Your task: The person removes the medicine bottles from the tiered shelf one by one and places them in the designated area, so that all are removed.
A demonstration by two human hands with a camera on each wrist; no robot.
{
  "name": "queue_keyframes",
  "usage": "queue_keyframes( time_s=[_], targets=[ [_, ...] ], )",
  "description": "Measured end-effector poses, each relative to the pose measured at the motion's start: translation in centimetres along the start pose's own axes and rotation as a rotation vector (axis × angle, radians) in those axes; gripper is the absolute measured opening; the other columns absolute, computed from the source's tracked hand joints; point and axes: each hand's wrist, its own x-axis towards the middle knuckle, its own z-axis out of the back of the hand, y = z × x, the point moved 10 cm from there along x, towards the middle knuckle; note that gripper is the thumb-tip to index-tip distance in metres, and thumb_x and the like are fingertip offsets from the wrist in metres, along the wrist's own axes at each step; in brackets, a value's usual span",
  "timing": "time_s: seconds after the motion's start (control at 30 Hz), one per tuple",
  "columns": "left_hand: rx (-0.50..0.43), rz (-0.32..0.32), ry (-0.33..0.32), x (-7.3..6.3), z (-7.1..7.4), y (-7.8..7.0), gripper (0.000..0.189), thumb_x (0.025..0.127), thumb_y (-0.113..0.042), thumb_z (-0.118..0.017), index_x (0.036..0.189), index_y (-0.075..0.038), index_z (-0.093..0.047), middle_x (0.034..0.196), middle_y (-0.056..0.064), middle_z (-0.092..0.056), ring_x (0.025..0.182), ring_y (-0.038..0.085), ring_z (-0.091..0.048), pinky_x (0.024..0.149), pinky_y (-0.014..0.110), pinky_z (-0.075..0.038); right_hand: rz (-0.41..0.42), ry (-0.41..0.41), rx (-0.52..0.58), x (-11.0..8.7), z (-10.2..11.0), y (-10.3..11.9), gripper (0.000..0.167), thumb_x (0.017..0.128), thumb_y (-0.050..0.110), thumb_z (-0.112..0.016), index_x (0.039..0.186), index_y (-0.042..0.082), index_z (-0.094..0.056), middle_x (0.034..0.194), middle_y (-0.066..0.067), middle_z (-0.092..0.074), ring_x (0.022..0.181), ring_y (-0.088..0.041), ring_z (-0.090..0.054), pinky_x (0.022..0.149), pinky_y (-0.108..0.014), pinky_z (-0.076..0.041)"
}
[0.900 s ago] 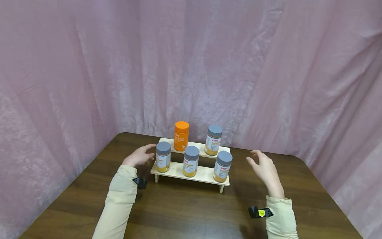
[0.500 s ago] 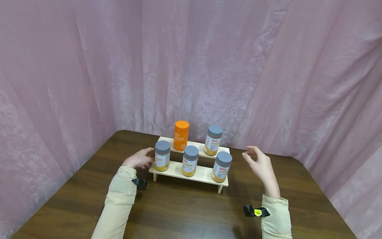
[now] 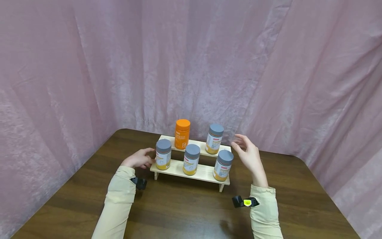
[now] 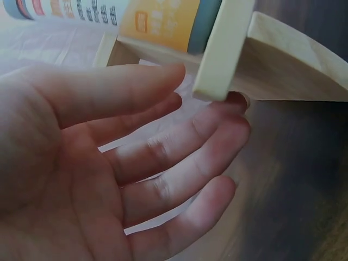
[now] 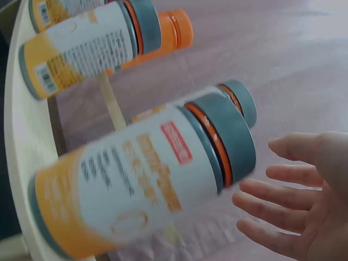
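Note:
A two-step light wooden rack point(image 3: 203, 173) stands on the table. Its lower step carries three grey-lidded supplement bottles: left point(image 3: 163, 154), middle point(image 3: 191, 160) and right point(image 3: 223, 166). An orange bottle point(image 3: 182, 134) and another grey-lidded bottle point(image 3: 214, 139) are upright on the upper step. My left hand point(image 3: 139, 159) is at the rack's left end; in the left wrist view its loosely bent fingers point(image 4: 217, 141) reach the plank's end, and whether they touch it I cannot tell. Fingers spread, my right hand point(image 3: 249, 154) hovers right of the rack, apart from the nearest bottle point(image 5: 136, 179).
The dark wooden table point(image 3: 179, 212) extends in front of the rack and to both sides. Behind it hangs a pink curtain point(image 3: 191, 66). Each wrist wears a black camera, one at the left sleeve point(image 3: 140, 183) and one at the right point(image 3: 238, 201).
My right hand has moved left and slightly farther back, toward the rack's right end. The left hand has lowered slightly beside the left bottle. Bottles and rack keep their arrangement.

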Motion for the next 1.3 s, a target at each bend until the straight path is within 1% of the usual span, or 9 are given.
queue_keyframes(
  time_s=[0.07, 0.17, 0.33, 0.53, 0.63, 0.8, 1.03, 1.17, 1.3],
  targets=[
    [-0.008, -0.012, 0.009, 0.1, 0.1, 0.1, 0.068, 0.088, -0.012, -0.060, 0.145, 0.007, -0.029, 0.100, 0.021, -0.071, 0.077, 0.017, -0.067, 0.069, 0.033, -0.054, 0.000, 0.001, 0.038, 0.4, -0.2, 0.4, 0.046, 0.097, 0.026, -0.059, 0.138, 0.008, -0.048, 0.127, -0.022, -0.062, 0.119, -0.036, -0.059, 0.102, -0.048, -0.045],
    [-0.041, -0.011, 0.011, 0.4, 0.2, 0.6, 0.066, 0.089, -0.014, -0.061, 0.145, 0.005, -0.032, 0.090, 0.014, -0.072, 0.074, 0.014, -0.067, 0.067, 0.031, -0.054, -0.011, 0.003, 0.083, 0.8, -0.4, 0.6, 0.048, 0.097, 0.026, -0.058, 0.140, 0.008, -0.046, 0.128, -0.022, -0.061, 0.121, -0.036, -0.058, 0.104, -0.047, -0.044],
    [-0.067, -0.011, 0.034, 0.6, 0.0, 0.9, 0.064, 0.089, -0.016, -0.062, 0.144, 0.003, -0.035, 0.077, 0.000, -0.068, 0.068, 0.011, -0.063, 0.062, 0.027, -0.053, -0.061, 0.053, 0.193, 1.3, -1.1, 0.2, 0.054, 0.098, 0.027, -0.057, 0.145, 0.008, -0.038, 0.135, -0.021, -0.055, 0.125, -0.036, -0.053, 0.103, -0.049, -0.045],
    [-0.058, 0.000, 0.068, 0.0, -0.6, 1.1, 0.061, 0.092, -0.019, -0.061, 0.141, 0.005, -0.037, 0.071, 0.000, -0.062, 0.064, 0.010, -0.060, 0.060, 0.026, -0.052, -0.099, 0.134, 0.339, 2.0, -2.4, 0.1, 0.067, 0.097, 0.029, -0.059, 0.151, 0.009, -0.024, 0.146, -0.020, -0.042, 0.134, -0.036, -0.043, 0.108, -0.049, -0.040],
    [-0.046, 0.007, 0.079, -0.2, -0.8, 1.1, 0.057, 0.094, -0.019, -0.059, 0.139, 0.008, -0.038, 0.070, 0.000, -0.061, 0.063, 0.009, -0.059, 0.059, 0.025, -0.052, -0.111, 0.157, 0.347, 2.3, -3.0, 0.0, 0.071, 0.096, 0.030, -0.061, 0.152, 0.011, -0.022, 0.148, -0.019, -0.039, 0.137, -0.037, -0.040, 0.111, -0.051, -0.036],
    [-0.036, 0.012, 0.098, -0.1, -1.1, 1.3, 0.052, 0.096, -0.018, -0.056, 0.138, 0.008, -0.039, 0.071, 0.001, -0.064, 0.063, 0.010, -0.060, 0.060, 0.026, -0.052, -0.118, 0.220, 0.314, 2.7, -4.4, -0.1, 0.076, 0.094, 0.031, -0.063, 0.153, 0.015, -0.019, 0.151, -0.019, -0.036, 0.139, -0.040, -0.037, 0.113, -0.057, -0.030],
    [0.005, -0.016, 0.152, -0.1, -1.7, 1.3, 0.051, 0.100, -0.020, -0.051, 0.139, 0.008, -0.035, 0.078, 0.007, -0.070, 0.062, 0.010, -0.061, 0.059, 0.026, -0.051, -0.109, 0.312, 0.236, 2.9, -6.0, 0.2, 0.081, 0.091, 0.031, -0.068, 0.154, 0.014, -0.020, 0.152, -0.022, -0.035, 0.139, -0.043, -0.037, 0.112, -0.057, -0.033],
    [-0.001, -0.026, 0.158, -0.1, -1.7, 1.1, 0.049, 0.100, -0.019, -0.051, 0.138, 0.008, -0.035, 0.077, 0.009, -0.071, 0.061, 0.010, -0.061, 0.058, 0.026, -0.050, -0.097, 0.323, 0.214, 3.2, -6.4, 0.3, 0.076, 0.092, 0.031, -0.067, 0.152, 0.014, -0.025, 0.150, -0.022, -0.039, 0.137, -0.043, -0.040, 0.110, -0.057, -0.035],
    [-0.008, -0.038, 0.161, -0.1, -1.9, 0.9, 0.051, 0.099, -0.018, -0.051, 0.140, 0.007, -0.033, 0.077, 0.010, -0.071, 0.061, 0.010, -0.062, 0.059, 0.027, -0.050, -0.088, 0.309, 0.188, 3.5, -6.4, 0.4, 0.070, 0.093, 0.028, -0.066, 0.149, 0.010, -0.029, 0.147, -0.024, -0.042, 0.136, -0.044, -0.042, 0.110, -0.056, -0.034]
  ],
)
